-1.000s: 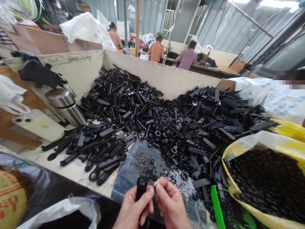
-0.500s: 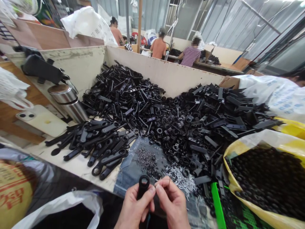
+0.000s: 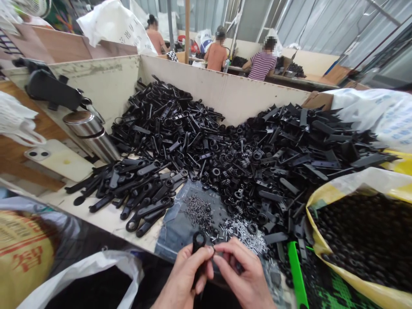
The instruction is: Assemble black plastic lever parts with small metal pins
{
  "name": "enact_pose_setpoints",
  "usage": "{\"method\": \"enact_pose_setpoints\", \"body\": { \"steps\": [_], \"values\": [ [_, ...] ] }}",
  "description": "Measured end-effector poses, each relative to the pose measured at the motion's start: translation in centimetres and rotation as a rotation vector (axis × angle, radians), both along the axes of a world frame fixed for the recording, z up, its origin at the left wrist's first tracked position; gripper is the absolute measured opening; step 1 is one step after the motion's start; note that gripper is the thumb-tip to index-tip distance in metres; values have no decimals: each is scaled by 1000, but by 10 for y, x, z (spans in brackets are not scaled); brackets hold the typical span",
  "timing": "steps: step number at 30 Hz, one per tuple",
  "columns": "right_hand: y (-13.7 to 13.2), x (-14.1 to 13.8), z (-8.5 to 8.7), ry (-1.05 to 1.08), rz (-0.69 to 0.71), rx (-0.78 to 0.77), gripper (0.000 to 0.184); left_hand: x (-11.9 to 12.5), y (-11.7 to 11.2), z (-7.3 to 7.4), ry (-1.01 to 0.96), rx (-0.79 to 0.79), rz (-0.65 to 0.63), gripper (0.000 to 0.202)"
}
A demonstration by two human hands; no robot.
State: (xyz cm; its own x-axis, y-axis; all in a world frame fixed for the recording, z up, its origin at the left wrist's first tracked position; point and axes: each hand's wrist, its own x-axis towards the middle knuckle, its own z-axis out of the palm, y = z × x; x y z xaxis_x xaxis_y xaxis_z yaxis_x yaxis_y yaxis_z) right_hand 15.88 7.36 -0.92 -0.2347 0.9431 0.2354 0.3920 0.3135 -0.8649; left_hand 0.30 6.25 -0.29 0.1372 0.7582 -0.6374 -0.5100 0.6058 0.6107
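The left hand (image 3: 185,279) is clamped on a black plastic lever with a ring end (image 3: 198,240), held upright over the near edge of the tabletop (image 3: 106,223). The right hand (image 3: 246,279) is pinched together beside the ring.

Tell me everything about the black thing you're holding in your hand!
The black handle piece looks like matte plastic: a narrow bar ending in an open ring. It stands nearly upright, ring end up, low in the view. The left hand wraps its lower part, hiding it; the right hand pinches right beside the ring.
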Motion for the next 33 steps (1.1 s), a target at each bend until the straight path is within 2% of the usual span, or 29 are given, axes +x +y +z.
{"method": "enact_pose_setpoints", "body": {
  "steps": [10,13,15,19,24,30,33],
  "values": [
    [-7,-2,2,-52,-46,-119,11,-3,-2,10,144,-17,-166,32],
    [-8,-1,1,-35,-70,-149,10,-5,-5,13,109,-31,-181,30],
    [-7,0,1,-43,-83,-155,8,-7,-7,13,7,-49,-179,22],
    [-3,3,6,-152,-28,-18,6,-15,-15,7,-143,-43,-216,28],
    [1,-2,13,-266,125,184,9,-23,-22,6,-83,-8,-245,33],
    [4,-3,14,-308,177,219,11,-25,-18,26,112,35,-323,28],
    [3,-3,14,-300,185,172,10,-26,-17,28,209,80,-371,20]
  ]
}}
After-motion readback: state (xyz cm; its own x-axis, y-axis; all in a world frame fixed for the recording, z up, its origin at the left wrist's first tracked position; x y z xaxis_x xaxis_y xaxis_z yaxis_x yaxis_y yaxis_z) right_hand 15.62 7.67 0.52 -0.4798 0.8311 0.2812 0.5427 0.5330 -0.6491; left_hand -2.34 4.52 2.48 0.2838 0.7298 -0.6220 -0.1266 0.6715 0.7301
